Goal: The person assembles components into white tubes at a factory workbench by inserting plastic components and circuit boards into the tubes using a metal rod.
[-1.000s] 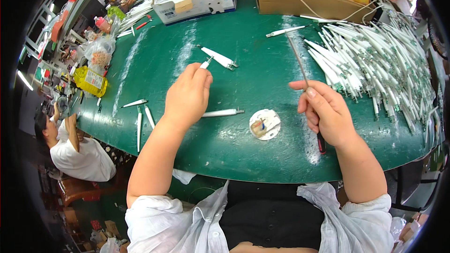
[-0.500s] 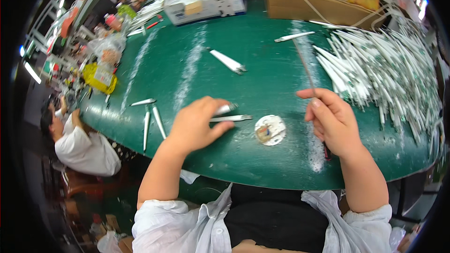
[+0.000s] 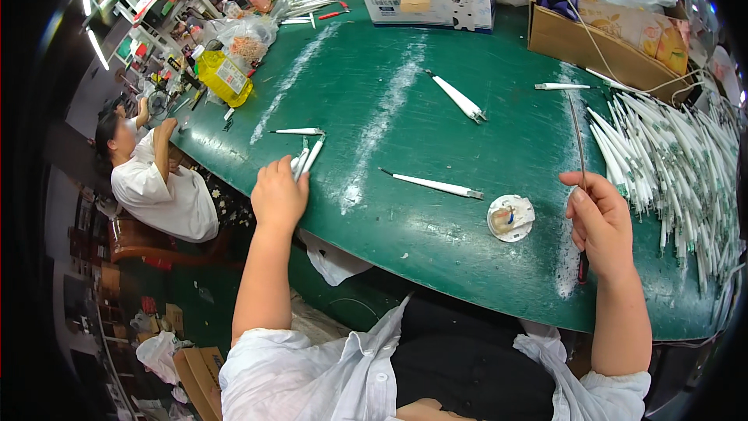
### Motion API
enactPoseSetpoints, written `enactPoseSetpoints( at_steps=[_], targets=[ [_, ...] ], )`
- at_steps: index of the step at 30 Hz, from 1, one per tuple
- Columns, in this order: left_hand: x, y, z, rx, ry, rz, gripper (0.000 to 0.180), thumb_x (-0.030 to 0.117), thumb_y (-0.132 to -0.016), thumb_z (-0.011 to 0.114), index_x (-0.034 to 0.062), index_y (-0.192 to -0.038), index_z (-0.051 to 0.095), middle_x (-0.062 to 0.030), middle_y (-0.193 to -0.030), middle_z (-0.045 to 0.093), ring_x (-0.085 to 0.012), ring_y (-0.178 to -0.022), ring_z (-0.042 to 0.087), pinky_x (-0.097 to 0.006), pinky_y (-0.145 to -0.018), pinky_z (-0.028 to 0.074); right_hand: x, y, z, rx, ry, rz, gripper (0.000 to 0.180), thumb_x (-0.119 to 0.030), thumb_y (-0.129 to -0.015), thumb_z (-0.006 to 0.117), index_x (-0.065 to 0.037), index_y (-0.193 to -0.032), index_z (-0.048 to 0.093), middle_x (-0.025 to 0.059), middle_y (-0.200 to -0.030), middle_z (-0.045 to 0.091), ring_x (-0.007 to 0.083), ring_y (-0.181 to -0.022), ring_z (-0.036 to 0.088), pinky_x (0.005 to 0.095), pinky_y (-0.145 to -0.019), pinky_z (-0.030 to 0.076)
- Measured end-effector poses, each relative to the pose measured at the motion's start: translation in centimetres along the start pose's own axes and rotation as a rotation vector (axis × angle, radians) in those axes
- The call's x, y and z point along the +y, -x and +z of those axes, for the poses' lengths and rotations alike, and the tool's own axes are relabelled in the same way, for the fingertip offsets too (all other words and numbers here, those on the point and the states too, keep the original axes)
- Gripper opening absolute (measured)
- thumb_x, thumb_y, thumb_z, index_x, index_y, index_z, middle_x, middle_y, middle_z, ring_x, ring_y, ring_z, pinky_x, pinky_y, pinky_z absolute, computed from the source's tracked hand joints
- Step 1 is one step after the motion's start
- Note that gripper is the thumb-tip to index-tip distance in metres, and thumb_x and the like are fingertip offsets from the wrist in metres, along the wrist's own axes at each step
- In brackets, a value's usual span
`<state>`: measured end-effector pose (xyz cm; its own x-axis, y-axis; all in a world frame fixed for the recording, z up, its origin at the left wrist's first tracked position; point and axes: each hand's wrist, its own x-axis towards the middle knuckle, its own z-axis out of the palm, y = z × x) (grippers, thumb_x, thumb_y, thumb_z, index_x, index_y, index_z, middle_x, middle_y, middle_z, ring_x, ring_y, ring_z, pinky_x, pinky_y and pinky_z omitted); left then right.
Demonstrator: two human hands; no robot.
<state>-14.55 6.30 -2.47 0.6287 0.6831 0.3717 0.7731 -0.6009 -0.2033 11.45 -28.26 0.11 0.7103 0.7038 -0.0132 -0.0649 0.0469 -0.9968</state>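
Observation:
My left hand reaches to the left side of the green table. Its fingers close round a white tapered stick, most of it hidden, beside another white stick and one lying crosswise. In my right hand is a thin-rod tool with a red and black handle, its rod pointing away from me. Between the hands lie a white stick with a dark thin tip and a round white disc bearing something brownish. Farther off rests a wider white stick.
A large heap of white sticks covers the right side. Boxes stand at the back: a white one and a brown one. A yellow bottle stands at far left. A person in white sits beyond the left edge.
My left hand has moved left, from beside the white stick near the disc to the sticks at the left. The view has turned leftward; my right hand still holds the thin-rod tool.

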Motion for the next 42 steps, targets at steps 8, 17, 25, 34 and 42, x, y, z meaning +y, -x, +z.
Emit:
enactPoseSetpoints(
  at_steps=[8,17,25,34,42],
  targets=[
    [-2.6,-6.6,3.5,-0.001,0.163,0.206,0.047,0.025,-0.087,0.055,0.0161,-0.132,0.043,-0.0068,-0.13,0.049,-0.0275,-0.094,0.061,-0.039,-0.076,0.051,0.1,-0.6,-0.1,0.01,-0.027,0.023,0.023,-0.013,-0.091,0.053,0.0,-0.11,0.056,0.0014,-0.071,0.052,0.0005,-0.042,0.033,0.0165,-0.037,0.027],
    [-6.7,-8.0,5.9,-0.072,0.027,-0.235,0.029,0.031,-0.088,0.055,0.0127,-0.111,0.056,-0.0097,-0.11,0.058,-0.0311,-0.091,0.062,-0.043,-0.075,0.051,0.3,-0.3,0.0,-0.052,-0.098,0.098,0.021,-0.014,-0.093,0.049,0.001,-0.106,0.056,0.0026,-0.069,0.051,0.0022,-0.043,0.033,0.0181,-0.036,0.031],
    [4.8,-3.6,0.9,0.027,0.381,0.211,0.025,0.032,-0.083,0.062,0.0096,-0.095,0.057,-0.0086,-0.084,0.06,-0.0291,-0.083,0.061,-0.041,-0.069,0.05,0.0,0.4,1.0,-0.098,-0.051,0.206,0.024,-0.015,-0.094,0.048,0.003,-0.109,0.055,0.0033,-0.072,0.052,0.0035,-0.045,0.035,0.0196,-0.038,0.032],
    [9.3,-2.8,1.0,0.211,0.489,0.251,0.021,0.025,-0.084,0.06,0.0077,-0.093,0.054,-0.0092,-0.083,0.058,-0.0298,-0.074,0.06,-0.041,-0.061,0.05,0.7,0.6,4.7,-0.127,0.962,-0.491,0.029,-0.006,-0.079,0.064,-0.005,-0.108,0.059,0.0121,-0.095,0.058,0.0234,-0.066,0.06,0.0318,-0.057,0.048],
    [9.7,9.7,-7.3,-0.118,1.299,0.198,0.025,0.016,-0.092,0.052,0.0056,-0.114,0.056,-0.0062,-0.074,0.057,-0.0161,-0.065,0.055,-0.028,-0.059,0.044,0.3,3.7,3.4,-0.099,0.798,-0.609,0.042,0.004,-0.08,0.056,-0.005,-0.121,0.054,0.0139,-0.078,0.06,0.0309,-0.065,0.06,0.0335,-0.058,0.049]
  ],
)
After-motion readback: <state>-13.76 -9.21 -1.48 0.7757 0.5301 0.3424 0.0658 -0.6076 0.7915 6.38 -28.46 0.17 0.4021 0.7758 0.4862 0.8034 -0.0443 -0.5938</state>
